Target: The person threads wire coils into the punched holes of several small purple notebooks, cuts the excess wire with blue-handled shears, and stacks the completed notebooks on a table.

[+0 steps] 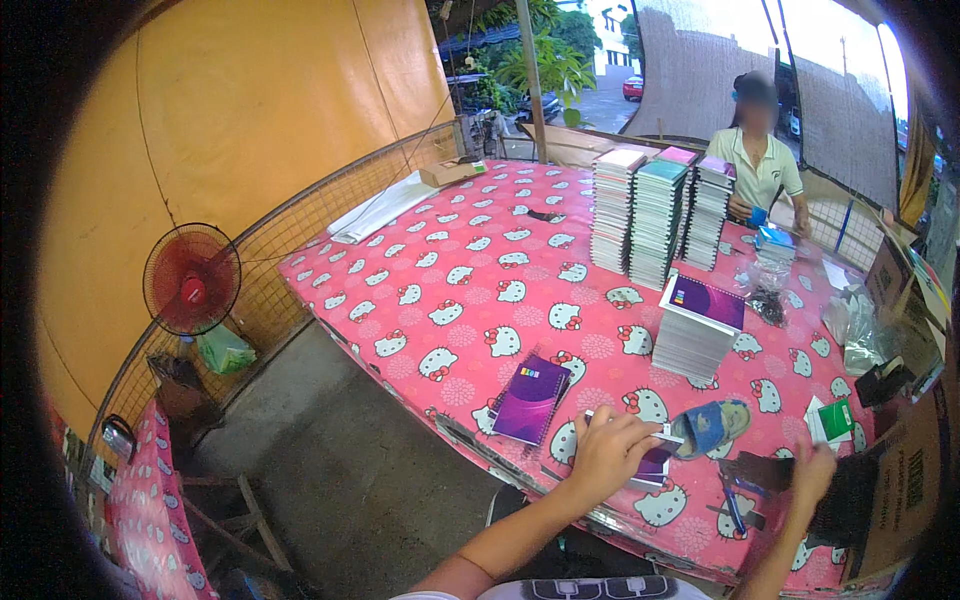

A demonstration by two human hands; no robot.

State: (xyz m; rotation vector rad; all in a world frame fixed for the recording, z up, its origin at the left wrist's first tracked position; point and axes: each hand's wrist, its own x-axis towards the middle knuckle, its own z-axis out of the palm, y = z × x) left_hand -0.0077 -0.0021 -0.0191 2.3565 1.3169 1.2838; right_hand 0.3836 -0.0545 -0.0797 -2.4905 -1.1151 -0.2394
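My left hand (612, 450) is closed over a small purple-covered notebook (655, 467) near the table's front edge. A small whitish piece shows by its fingertips. To the right, my right hand (815, 468) is raised over the table with its fingers pinched; what they hold, if anything, is too small to make out. Beside it lies a bunch of black strips (755, 470), and blue-handled pliers (735, 505) are below. A blue slipper-shaped thing (708, 430) sits between my hands. Left of my left hand, purple spiral notebooks (532, 400) lie on the tablecloth.
A stack of purple-topped pages (697, 335) stands ahead, with tall stacks of spiral notebooks (657, 225) behind it. Across the table (440, 310), a person (760, 165) handles blue items. A cardboard box (905, 490) stands at the right; a red fan (192, 285) is at left.
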